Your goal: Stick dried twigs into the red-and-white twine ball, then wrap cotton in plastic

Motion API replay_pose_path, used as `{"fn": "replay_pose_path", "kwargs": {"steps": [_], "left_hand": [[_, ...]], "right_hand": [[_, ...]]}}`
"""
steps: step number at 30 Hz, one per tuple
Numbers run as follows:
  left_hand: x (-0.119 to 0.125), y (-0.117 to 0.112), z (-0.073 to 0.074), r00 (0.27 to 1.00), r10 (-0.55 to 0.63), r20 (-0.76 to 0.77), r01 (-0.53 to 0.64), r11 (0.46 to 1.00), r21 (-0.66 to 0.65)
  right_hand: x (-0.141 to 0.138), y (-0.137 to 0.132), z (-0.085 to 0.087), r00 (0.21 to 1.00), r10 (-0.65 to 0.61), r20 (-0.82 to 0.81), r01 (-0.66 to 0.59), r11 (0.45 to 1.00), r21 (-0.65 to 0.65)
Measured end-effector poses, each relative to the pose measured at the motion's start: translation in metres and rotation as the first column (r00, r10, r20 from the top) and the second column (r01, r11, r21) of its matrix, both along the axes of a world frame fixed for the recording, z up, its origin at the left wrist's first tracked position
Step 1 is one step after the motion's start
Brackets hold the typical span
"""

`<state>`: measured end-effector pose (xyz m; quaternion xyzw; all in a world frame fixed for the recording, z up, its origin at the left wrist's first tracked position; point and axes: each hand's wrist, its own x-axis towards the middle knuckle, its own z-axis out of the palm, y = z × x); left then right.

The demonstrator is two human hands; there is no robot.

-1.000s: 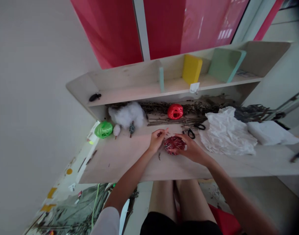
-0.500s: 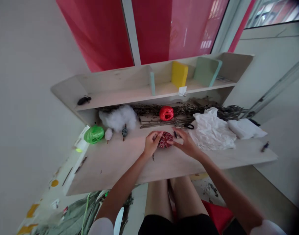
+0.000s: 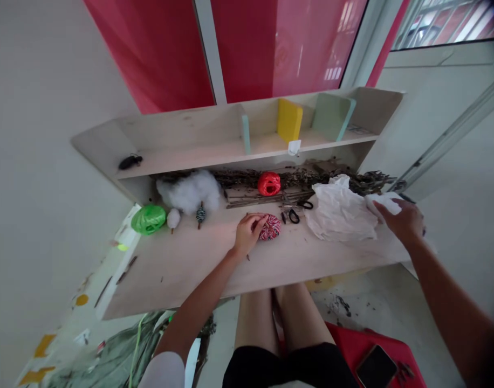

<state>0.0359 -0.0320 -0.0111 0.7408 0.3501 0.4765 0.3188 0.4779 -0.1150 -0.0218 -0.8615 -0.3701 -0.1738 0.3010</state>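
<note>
My left hand [image 3: 248, 233] rests with its fingertips on a red-and-white twine ball [image 3: 270, 227], which lies on the pale wooden desk [image 3: 170, 275]. Far to the right, my right hand [image 3: 401, 222] grips a folded white cloth or tissue pad [image 3: 383, 202], partly hidden by my fingers. Crumpled white plastic or tissue [image 3: 339, 213] lies just left of that hand. Black-handled scissors [image 3: 294, 216] lie between the ball and the crumpled sheet.
Dry twigs [image 3: 267, 196], a red raffia ball [image 3: 268, 184], cotton wool [image 3: 189, 192] and a green raffia ball [image 3: 148, 219] line the desk's back. Above stands a shelf [image 3: 182, 156] with a yellow block [image 3: 289, 120]. A phone [image 3: 376, 366] lies on a red stool.
My right hand has left the twine ball and moved right onto the white pad. The pad has shifted left. My left hand stays on the ball, and the view has swung slightly.
</note>
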Motion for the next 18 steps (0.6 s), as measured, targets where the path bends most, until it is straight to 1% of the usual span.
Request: {"fn": "replay_pose_path", "kwargs": {"steps": [2, 3, 5, 8, 10, 11, 14, 16, 17, 18], "left_hand": [[0.0, 0.001, -0.002, 1.0, -0.007, 0.009, 0.007, 1.0, -0.01], [-0.001, 0.001, -0.003, 1.0, -0.009, 0.013, 0.01, 1.0, -0.016], [-0.001, 0.001, -0.002, 1.0, -0.008, 0.02, 0.009, 1.0, -0.027], [0.0, 0.001, -0.001, 0.999, -0.002, 0.034, 0.003, 0.999, -0.038], [0.0, 0.0, 0.0, 0.999, -0.004, 0.038, 0.006, 0.999, -0.045], [0.0, 0.0, 0.0, 0.999, -0.006, 0.039, 0.008, 0.999, -0.049], [0.0, -0.001, 0.001, 0.999, -0.009, 0.038, 0.011, 0.998, -0.062], [0.0, -0.001, 0.002, 0.999, -0.011, 0.038, 0.014, 0.998, -0.066], [0.0, -0.002, 0.002, 0.999, -0.012, 0.036, 0.014, 0.998, -0.065], [0.0, -0.002, 0.003, 0.999, -0.011, 0.034, 0.013, 0.998, -0.063]], "right_hand": [[0.001, 0.001, -0.007, 0.996, -0.044, -0.077, 0.039, 0.997, -0.064], [0.002, 0.002, -0.01, 0.993, -0.071, -0.098, 0.065, 0.996, -0.066], [0.003, 0.005, -0.012, 0.992, -0.1, -0.079, 0.098, 0.995, -0.021], [0.008, 0.011, -0.014, 0.997, -0.03, -0.067, 0.034, 0.998, 0.06], [0.012, 0.015, -0.016, 0.995, 0.006, -0.095, -0.001, 0.998, 0.056], [0.014, 0.016, -0.017, 0.994, 0.005, -0.11, -0.001, 0.999, 0.033], [0.018, 0.018, -0.022, 0.992, -0.053, -0.117, 0.05, 0.998, -0.026], [0.019, 0.02, -0.026, 0.988, -0.101, -0.119, 0.099, 0.995, -0.018], [0.019, 0.021, -0.028, 0.986, -0.116, -0.122, 0.118, 0.993, 0.002], [0.019, 0.022, -0.03, 0.987, -0.106, -0.123, 0.111, 0.993, 0.041]]}}
